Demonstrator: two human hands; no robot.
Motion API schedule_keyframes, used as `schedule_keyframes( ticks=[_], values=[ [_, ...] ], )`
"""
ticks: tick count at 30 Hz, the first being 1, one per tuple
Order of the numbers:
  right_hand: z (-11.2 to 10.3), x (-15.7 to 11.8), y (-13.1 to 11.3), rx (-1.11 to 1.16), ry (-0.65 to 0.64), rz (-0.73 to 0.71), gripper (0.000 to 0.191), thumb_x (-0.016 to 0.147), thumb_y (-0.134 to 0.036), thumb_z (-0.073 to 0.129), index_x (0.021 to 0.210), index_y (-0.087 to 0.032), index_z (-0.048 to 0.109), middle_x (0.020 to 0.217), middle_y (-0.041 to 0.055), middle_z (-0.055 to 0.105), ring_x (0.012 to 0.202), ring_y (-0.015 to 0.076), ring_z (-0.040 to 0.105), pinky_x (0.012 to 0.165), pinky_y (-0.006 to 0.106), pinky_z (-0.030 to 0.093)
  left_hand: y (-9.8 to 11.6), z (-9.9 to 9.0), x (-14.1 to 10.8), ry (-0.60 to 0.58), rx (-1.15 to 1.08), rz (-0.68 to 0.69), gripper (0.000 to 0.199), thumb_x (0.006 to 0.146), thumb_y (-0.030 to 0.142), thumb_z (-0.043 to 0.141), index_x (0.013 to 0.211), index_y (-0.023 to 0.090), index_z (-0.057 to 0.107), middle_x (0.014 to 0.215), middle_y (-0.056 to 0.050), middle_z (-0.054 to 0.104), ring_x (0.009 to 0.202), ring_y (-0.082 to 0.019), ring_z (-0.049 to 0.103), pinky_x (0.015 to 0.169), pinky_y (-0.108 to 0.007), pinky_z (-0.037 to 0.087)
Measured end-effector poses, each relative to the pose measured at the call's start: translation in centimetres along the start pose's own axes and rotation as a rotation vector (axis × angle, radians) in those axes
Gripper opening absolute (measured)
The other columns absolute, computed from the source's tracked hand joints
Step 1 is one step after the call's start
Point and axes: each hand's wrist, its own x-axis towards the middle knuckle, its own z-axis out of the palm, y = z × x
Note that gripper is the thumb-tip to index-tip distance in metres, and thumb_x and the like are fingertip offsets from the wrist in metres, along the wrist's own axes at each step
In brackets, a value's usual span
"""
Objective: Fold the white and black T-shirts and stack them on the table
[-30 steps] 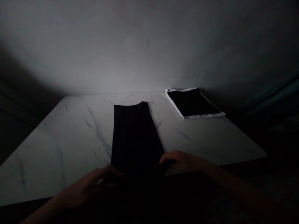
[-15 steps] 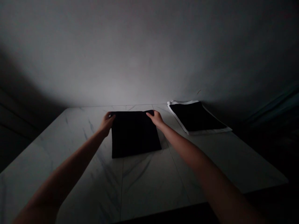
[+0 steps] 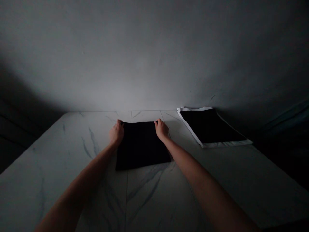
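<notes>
A folded black cloth [image 3: 142,148] is in the middle of the marble-patterned table [image 3: 145,199], its near edge towards me. My left hand [image 3: 117,132] is closed on its far left corner. At the far right corner, my right hand [image 3: 161,129] pinches the fabric between thumb and fingers. The far edge runs fairly straight between the two hands. Dim light hides any folds or layers in the black fabric, so I cannot tell what kind of piece it is.
Right of the cloth lies a flat stack of black and white folded fabric [image 3: 212,127], close to the wall. A grey wall [image 3: 135,58] rises behind the table's far edge. Dark curtain-like folds [image 3: 289,119] hang at the right.
Both hands have turned, their backs now more upward, still gripping the far corners. The cloth's far edge looks lower and nearer to me. The view has shifted slightly.
</notes>
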Motion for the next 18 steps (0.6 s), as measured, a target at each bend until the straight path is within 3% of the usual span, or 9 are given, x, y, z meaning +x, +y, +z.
schedule_keyframes(
  ticks=[6, 9, 11, 13, 18],
  values=[
    [-0.4, -0.4, -0.2, -0.026, 0.079, 0.037, 0.034, 0.100, -0.023, 0.042, 0.128, -0.010, 0.056, 0.134, 0.0240, 0.056, 0.119, 0.0313, 0.056, 0.094, 0.041, 0.046, 0.6, -1.0, -1.1, 0.125, 0.203, 0.135, 0.038, 0.096, 0.022, 0.040, 0.129, 0.012, 0.054, 0.132, -0.021, 0.058, 0.122, -0.036, 0.054, 0.096, -0.045, 0.045],
    [-0.1, -1.9, -0.6, -0.026, 0.105, -0.146, 0.043, 0.099, -0.025, 0.041, 0.139, -0.011, 0.050, 0.149, 0.0229, 0.043, 0.136, 0.0342, 0.041, 0.108, 0.049, 0.035, 2.0, -0.7, -2.9, 0.140, 0.189, 0.300, 0.045, 0.096, 0.025, 0.037, 0.136, 0.006, 0.051, 0.147, -0.022, 0.048, 0.137, -0.039, 0.041, 0.112, -0.052, 0.032],
    [0.3, -3.2, -0.9, -0.041, 0.030, -0.315, 0.050, 0.101, -0.034, 0.041, 0.146, -0.013, 0.044, 0.158, 0.0190, 0.033, 0.146, 0.0326, 0.028, 0.115, 0.050, 0.026, 2.9, 0.3, -4.0, 0.090, 0.146, 0.428, 0.054, 0.097, 0.033, 0.037, 0.142, 0.002, 0.045, 0.154, -0.024, 0.038, 0.144, -0.037, 0.032, 0.118, -0.051, 0.024],
    [0.6, -4.2, -0.9, -0.064, -0.089, -0.387, 0.058, 0.101, -0.045, 0.039, 0.151, -0.015, 0.039, 0.163, 0.0165, 0.024, 0.150, 0.0310, 0.021, 0.119, 0.050, 0.020, 3.1, 1.5, -4.7, 0.029, 0.130, 0.498, 0.063, 0.098, 0.040, 0.037, 0.146, 0.000, 0.039, 0.157, -0.024, 0.032, 0.148, -0.036, 0.025, 0.120, -0.051, 0.020],
    [0.2, -3.9, 0.3, -0.091, -0.222, -0.253, 0.064, 0.101, -0.056, 0.033, 0.157, -0.026, 0.028, 0.166, 0.0117, 0.013, 0.151, 0.0307, 0.018, 0.119, 0.049, 0.020, 0.8, 2.8, -3.5, -0.073, 0.176, 0.322, 0.071, 0.096, 0.050, 0.038, 0.150, 0.005, 0.036, 0.158, -0.023, 0.030, 0.149, -0.035, 0.022, 0.119, -0.052, 0.023]
  ],
)
